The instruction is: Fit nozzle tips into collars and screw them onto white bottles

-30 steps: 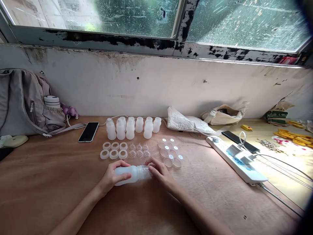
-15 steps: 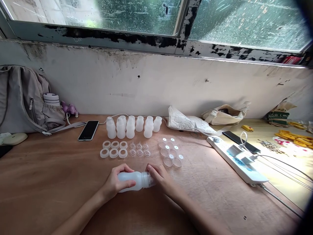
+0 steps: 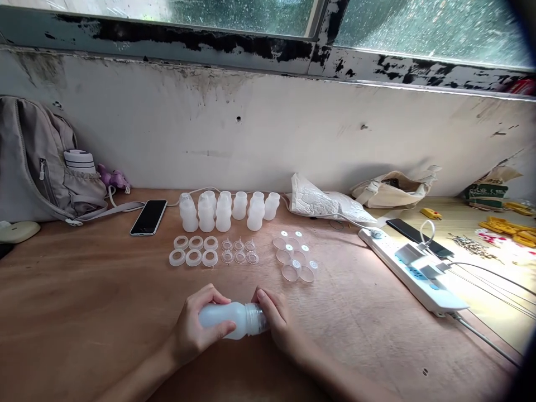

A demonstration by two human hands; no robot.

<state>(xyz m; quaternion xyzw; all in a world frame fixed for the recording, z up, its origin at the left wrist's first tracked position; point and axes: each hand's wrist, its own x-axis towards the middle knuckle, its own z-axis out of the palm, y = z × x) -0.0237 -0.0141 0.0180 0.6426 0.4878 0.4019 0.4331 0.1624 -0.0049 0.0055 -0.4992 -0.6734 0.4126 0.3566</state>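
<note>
Head view showed the left hand (image 3: 195, 324) gripping a frosted bottle (image 3: 232, 320) sideways, on or just above the tabletop (image 3: 104, 307), and the right hand (image 3: 276, 318) closed around its clear neck end, where a slack hold or crooked push could have made it slip.

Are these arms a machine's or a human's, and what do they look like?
Human. The left hand and right hand wear no gloves, and no rings show, though some fingers are hidden. The left forearm and right forearm show no sleeves, and no watch or bracelet is visible.
</note>
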